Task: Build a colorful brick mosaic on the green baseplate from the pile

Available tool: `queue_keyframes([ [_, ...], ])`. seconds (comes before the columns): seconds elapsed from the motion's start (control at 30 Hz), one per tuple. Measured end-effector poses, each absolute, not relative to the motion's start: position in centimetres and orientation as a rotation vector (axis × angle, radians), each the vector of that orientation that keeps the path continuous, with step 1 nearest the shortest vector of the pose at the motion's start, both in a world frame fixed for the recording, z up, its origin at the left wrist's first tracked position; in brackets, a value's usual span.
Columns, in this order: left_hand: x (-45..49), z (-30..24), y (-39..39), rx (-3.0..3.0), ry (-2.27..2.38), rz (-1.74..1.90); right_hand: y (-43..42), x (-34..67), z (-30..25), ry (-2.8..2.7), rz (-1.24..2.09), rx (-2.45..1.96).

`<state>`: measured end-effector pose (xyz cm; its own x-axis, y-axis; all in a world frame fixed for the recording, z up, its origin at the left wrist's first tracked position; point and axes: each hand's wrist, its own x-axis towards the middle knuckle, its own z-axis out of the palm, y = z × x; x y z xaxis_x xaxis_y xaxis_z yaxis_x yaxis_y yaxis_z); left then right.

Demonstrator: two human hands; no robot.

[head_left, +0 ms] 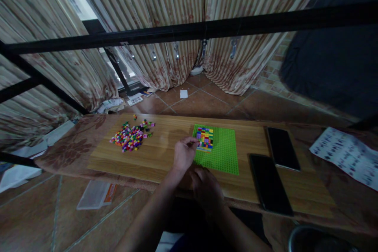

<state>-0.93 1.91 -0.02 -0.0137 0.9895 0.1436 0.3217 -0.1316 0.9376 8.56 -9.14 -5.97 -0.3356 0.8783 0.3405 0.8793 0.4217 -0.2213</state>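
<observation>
On a green studded baseplate (226,149) sits a low block of many-coloured toy bricks (206,138), near the plate's left side. My left hand (184,152) reaches to the left edge of this block, thumb and forefinger pinched together; anything between the fingertips is too small to make out. Below it, at the front edge of the board, my right hand (207,189) is closed with its fingers curled under, and what it may hold is hidden. A heap of small loose bricks (128,138) lies to the left, with several bricks scattered at its right side.
The wooden board (165,126) also carries two dark tablet-like slabs (270,183) at right. Beyond them lies a printed sheet (348,153). A black bar (183,31) crosses above the far side. A clear plastic box lid (94,195) lies on the tiled floor.
</observation>
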Motion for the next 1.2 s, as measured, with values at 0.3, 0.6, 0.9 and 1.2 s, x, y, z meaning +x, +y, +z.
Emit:
queue_keyframes([
  [0.3, -1.0, 0.6, 2.4, 1.442, 1.394, 1.145, -9.1, 8.6, -5.7, -2.251, -0.027, -1.468],
  [0.6, -0.8, -0.2, 2.5, 1.383, 1.347, 1.16, -9.1, 8.6, -5.7, -2.277, 0.001, -1.49],
  [0.9, 0.0, -0.8, 2.8, 1.079, 1.351, 1.233, -9.1, 8.6, -5.6, -2.307, 0.002, -1.517],
  [1.2, 0.8, -0.2, 2.7, 0.87, 1.402, 1.214, -9.1, 8.6, -6.1, -2.271, -0.042, -1.499],
])
